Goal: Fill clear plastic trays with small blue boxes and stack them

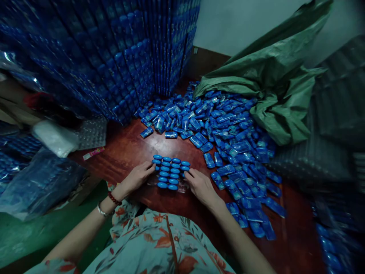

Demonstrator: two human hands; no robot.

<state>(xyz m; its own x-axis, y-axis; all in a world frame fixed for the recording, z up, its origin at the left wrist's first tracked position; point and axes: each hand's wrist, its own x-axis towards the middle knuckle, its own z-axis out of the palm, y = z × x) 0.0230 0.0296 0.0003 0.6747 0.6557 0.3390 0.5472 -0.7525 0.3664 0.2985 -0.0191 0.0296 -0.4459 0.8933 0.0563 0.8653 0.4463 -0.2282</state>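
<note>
Straight ahead on the table stands a small block of blue oval-topped containers (169, 174), set upright in rows in a clear plastic tray (181, 188). At the block's left side, my left hand (139, 173) has its fingers closed on a container in the upper rows. My right hand (199, 183) is closed at the opposite side, its fingertips against a container on the right edge. The top row spreads wider than the rows nearer me. My fingers partly cover the outer containers, and the tray's corners are hard to see.
A big heap of loose blue containers (228, 129) spreads from the back to the right. A green sack (273, 83) lies over it. Tall stacks of packed blue containers (122, 57) rise behind. To the left are clear empty trays (92, 131), a pink packet (93, 153) and another person's arm (17, 99).
</note>
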